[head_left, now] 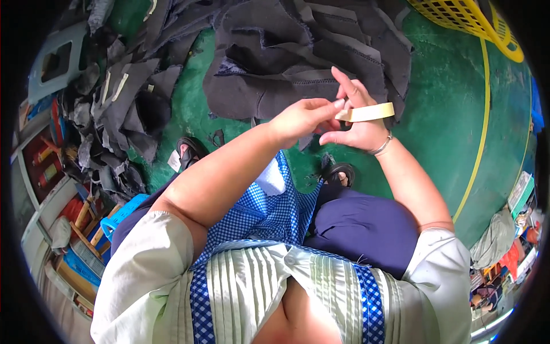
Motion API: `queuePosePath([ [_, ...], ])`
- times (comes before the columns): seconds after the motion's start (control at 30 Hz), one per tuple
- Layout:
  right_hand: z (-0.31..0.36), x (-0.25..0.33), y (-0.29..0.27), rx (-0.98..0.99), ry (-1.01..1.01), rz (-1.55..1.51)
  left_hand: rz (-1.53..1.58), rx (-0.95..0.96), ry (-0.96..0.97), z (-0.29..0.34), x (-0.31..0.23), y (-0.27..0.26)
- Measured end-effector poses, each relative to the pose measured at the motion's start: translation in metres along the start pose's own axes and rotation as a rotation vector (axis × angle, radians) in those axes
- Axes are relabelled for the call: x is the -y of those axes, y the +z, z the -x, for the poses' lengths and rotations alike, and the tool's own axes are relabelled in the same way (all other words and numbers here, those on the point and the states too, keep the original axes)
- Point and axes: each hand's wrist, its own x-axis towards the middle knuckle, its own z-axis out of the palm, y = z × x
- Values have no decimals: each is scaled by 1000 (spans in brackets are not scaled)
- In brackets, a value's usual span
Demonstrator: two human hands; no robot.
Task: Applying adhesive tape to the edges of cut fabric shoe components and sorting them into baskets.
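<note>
The pale yellow roll of tape (375, 111) is up in the air in front of the seated person, seen nearly edge-on from here, and it seems to sit round the fingers of the right hand (365, 127) like a loose cuff. That hand has its thumb standing well out to the side and a finger raised; the rest are partly hidden, so I can't tell how firmly they close. The left hand (298, 119) meets it at the roll's near end, thumb and finger drawn narrow there, though I can't make out whether a loose tape end is between them. I'd expect the roll to be light, with a firm ring that won't crush easily, while the strip itself should be thin, bendy and tacky. The outer rim looks the best place to steady it, and a free end would want a fingertip pinch at its corner. A metal bracelet (382, 144) rings the right wrist. Just beyond the hands, dark grey cloth pieces (298, 60) lie overlapping on the green floor (438, 149), with more scraps (132, 106) off to the left and a yellow basket (455, 16) at the far right. A blue checked apron (226, 234) covers the lap.
</note>
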Motion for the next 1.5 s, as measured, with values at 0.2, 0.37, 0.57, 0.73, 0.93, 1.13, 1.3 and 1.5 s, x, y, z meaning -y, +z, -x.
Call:
queuePosePath([
  [0.2, 0, -27, -21, 70, 35, 1036, -449, -205, 414, 8, 12, 1],
  [0.37, 2, -45, -42, -146, 41, 782, -964, -493, 771, 31, 20, -14],
  [0.57, -5, -63, -2, -41, 716, -521, -886, -607, 381, 3, 23, -70],
  [0.73, -33, -87, 36, -21, 243, 477, -1194, -722, 154, -38, 36, -105],
  [0.93, -31, -121, 65, 44, 187, 746, -1305, -777, -177, -44, 5, -100],
  [1.13, -36, -145, 59, 101, 107, 501, -1682, -248, 531, -20, 70, -97],
  [1.3, -97, -133, -7, 878, 457, 123, -1593, -236, 481, -25, 72, -112],
  [1.5, -51, -86, -21, -20, 104, 141, -1386, -390, 399, 74, -33, -119],
])
